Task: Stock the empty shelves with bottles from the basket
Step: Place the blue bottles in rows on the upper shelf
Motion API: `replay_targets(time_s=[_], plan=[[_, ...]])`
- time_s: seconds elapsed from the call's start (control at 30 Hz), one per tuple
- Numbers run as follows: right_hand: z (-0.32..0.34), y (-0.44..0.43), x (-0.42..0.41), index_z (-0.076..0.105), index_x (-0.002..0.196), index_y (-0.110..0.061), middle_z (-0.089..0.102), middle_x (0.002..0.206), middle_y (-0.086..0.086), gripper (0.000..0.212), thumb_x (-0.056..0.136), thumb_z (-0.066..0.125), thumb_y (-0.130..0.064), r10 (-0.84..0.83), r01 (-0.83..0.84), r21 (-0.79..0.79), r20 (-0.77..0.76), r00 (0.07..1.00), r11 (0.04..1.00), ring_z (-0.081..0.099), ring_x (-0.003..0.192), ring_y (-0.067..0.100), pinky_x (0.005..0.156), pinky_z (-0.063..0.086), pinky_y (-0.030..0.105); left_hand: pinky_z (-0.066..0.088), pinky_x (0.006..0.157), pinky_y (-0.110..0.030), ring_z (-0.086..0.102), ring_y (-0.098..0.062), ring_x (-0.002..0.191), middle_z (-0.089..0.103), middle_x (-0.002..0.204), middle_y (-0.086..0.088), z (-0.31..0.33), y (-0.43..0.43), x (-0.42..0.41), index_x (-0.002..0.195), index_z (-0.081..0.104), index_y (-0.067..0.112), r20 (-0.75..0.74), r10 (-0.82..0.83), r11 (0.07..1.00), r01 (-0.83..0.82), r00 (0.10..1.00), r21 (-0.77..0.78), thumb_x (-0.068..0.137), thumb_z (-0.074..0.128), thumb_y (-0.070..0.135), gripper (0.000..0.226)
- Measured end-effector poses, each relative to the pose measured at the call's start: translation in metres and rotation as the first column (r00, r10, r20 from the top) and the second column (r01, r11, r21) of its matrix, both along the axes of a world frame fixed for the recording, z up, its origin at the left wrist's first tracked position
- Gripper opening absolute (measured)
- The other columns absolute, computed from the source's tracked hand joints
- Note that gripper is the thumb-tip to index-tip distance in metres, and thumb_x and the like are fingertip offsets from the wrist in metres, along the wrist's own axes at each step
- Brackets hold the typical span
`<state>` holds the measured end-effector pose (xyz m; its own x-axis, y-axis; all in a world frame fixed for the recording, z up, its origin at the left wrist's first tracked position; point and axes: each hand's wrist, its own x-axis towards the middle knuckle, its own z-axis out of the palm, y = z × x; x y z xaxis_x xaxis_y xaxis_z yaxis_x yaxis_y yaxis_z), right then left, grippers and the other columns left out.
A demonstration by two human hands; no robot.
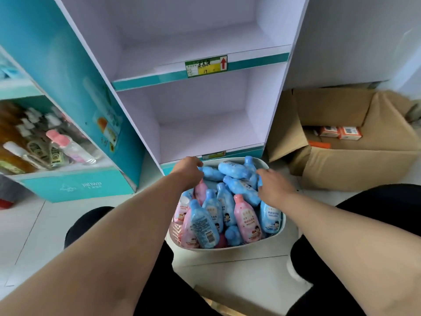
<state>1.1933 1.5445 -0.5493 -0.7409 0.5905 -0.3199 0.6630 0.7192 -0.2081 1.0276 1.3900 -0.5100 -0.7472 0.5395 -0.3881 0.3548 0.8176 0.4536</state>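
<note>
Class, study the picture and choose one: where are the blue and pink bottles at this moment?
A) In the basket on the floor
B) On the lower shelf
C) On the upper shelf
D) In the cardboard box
A: the bottles lie heaped in the white basket in front of the stand, and none stands on the upper shelf or the lower shelf.

Blue and pink bottles [218, 208] lay jumbled in the white basket [227, 250]. It stood just before the empty lilac shelves [205, 137].
</note>
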Motion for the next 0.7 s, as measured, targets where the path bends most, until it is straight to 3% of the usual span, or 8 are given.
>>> replay_targets(time_s=[0.17, 0.5, 0.6, 0.7], plan=[[-0.003, 0.015, 0.012, 0.046, 0.132, -0.018, 0.052, 0.128, 0.006, 0.043, 0.089, 0.052, -0.017, 0.054, -0.056, 0.098, 0.023, 0.998, 0.994, 0.047, 0.120, 0.027, 0.091, 0.044, 0.036, 0.049, 0.092, -0.032, 0.059, -0.023, 0.107, 0.062, 0.122, -0.004, -0.008, 0.013, 0.008, 0.124, 0.060, 0.022, -0.064, -0.089, 0.995, 0.086, 0.994, -0.055, 0.086, 0.056, 0.015, 0.038], [0.000, 0.047, -0.043, 0.045, 0.130, -0.016, 0.049, 0.128, 0.007, 0.041, 0.089, 0.050, -0.014, 0.112, -0.113, 0.025, 0.047, 0.993, 0.993, 0.043, 0.122, 0.028, 0.097, 0.042, 0.040, 0.046, 0.096, -0.031, 0.056, -0.024, 0.114, 0.059, 0.128, -0.006, 0.001, 0.070, -0.019, 0.129, 0.055, 0.018, -0.085, -0.237, 0.966, 0.226, 0.968, -0.121, 0.087, 0.061, 0.018, 0.043], [0.000, 0.042, -0.053, 0.043, 0.134, -0.018, 0.047, 0.132, 0.006, 0.046, 0.089, 0.052, -0.016, 0.146, -0.148, 0.026, 0.053, 0.988, 0.989, 0.042, 0.124, 0.027, 0.098, 0.040, 0.039, 0.044, 0.097, -0.028, 0.056, -0.024, 0.115, 0.060, 0.127, -0.006, 0.003, 0.065, -0.028, 0.129, 0.057, 0.017, -0.111, -0.199, 0.980, 0.195, 0.974, -0.050, 0.087, 0.061, 0.014, 0.042], [-0.012, 0.032, -0.051, 0.048, 0.128, -0.021, 0.049, 0.131, 0.003, 0.041, 0.088, 0.054, -0.029, 0.199, -0.200, 0.035, 0.041, 0.979, 0.979, 0.045, 0.123, 0.025, 0.092, 0.041, 0.036, 0.042, 0.087, -0.022, 0.059, -0.021, 0.109, 0.063, 0.122, -0.003, -0.007, 0.049, -0.024, 0.124, 0.060, 0.017, -0.101, -0.152, 0.988, 0.150, 0.983, -0.031, 0.085, 0.058, 0.011, 0.040]])
